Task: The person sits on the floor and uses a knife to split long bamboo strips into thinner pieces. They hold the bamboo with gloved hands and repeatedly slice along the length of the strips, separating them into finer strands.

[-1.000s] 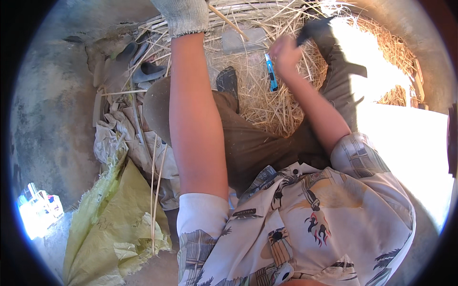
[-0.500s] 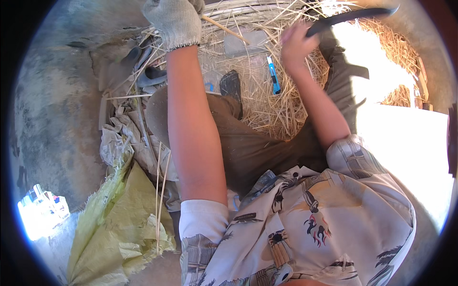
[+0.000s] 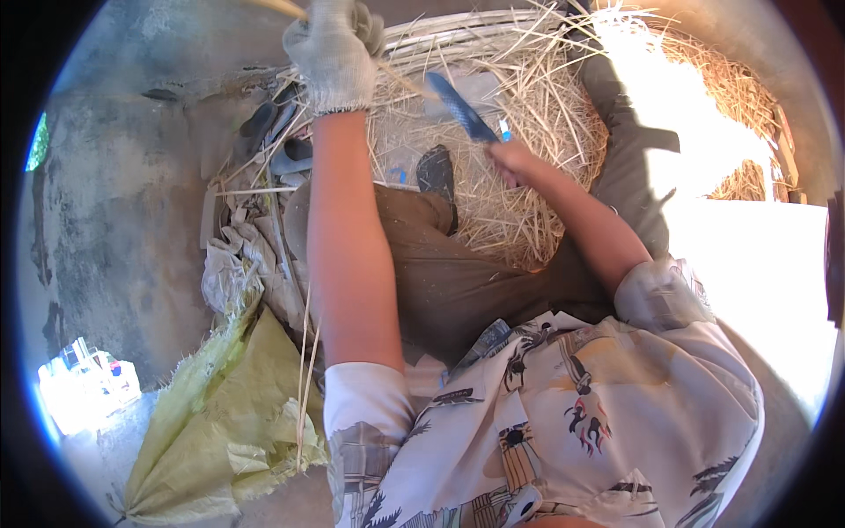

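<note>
My left hand [image 3: 333, 60], in a grey knitted glove, is closed around a thin pale stick [image 3: 283, 8] near the top edge. The stick's other end comes out blurred on the right side of the glove. Lower and to the right, my bare right hand [image 3: 513, 164] grips the handle of a broad, dark-bladed knife [image 3: 459, 107]. Its blade points up and left, apart from the glove. Just behind the knife, a small part of a blue utility knife [image 3: 505, 129] shows; the remainder is hidden.
Straw-like shavings [image 3: 528, 220] cover the floor between my legs, around a flat grey block [image 3: 475, 91]. Dark shoes [image 3: 290, 157] and a torn yellowish sack [image 3: 220, 431] lie on the left. Sunlit shavings [image 3: 748, 167] are heaped at the right, and a grey wall [image 3: 106, 202] rises at the left.
My right hand has swung the knife down and left, so its blade now points up-left instead of right. My gloved left hand has shifted slightly down and right, still holding the stick.
</note>
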Available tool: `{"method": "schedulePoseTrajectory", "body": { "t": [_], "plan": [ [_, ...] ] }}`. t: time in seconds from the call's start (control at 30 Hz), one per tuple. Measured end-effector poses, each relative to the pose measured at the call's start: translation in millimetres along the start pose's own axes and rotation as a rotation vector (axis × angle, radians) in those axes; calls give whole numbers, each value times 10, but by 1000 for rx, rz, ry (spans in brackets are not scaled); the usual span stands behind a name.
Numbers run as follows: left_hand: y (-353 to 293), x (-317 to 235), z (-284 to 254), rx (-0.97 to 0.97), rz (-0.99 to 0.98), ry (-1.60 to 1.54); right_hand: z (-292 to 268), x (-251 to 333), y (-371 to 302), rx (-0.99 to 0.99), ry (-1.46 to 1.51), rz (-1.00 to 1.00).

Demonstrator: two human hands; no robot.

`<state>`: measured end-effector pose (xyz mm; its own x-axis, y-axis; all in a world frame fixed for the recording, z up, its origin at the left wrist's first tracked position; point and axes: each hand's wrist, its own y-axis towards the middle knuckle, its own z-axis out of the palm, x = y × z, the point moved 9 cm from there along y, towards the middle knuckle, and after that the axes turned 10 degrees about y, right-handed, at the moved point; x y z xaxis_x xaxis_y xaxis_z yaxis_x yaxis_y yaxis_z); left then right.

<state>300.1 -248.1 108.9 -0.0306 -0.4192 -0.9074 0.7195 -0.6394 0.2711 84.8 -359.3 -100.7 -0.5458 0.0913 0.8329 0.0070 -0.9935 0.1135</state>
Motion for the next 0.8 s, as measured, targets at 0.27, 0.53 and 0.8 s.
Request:
{"method": "schedulePoseTrajectory", "body": {
  "t": [0.27, 0.53, 0.8],
  "plan": [
    [9, -61, -188, -64, -22, 39, 652, 1037, 535, 274, -307, -127],
    [18, 34, -107, -40, -34, 29, -216, -660, -162, 451, -955, 370],
    [-38, -92, 158, 108, 57, 161, -263, -218, -37, 469, -344, 560]
  ]
}}
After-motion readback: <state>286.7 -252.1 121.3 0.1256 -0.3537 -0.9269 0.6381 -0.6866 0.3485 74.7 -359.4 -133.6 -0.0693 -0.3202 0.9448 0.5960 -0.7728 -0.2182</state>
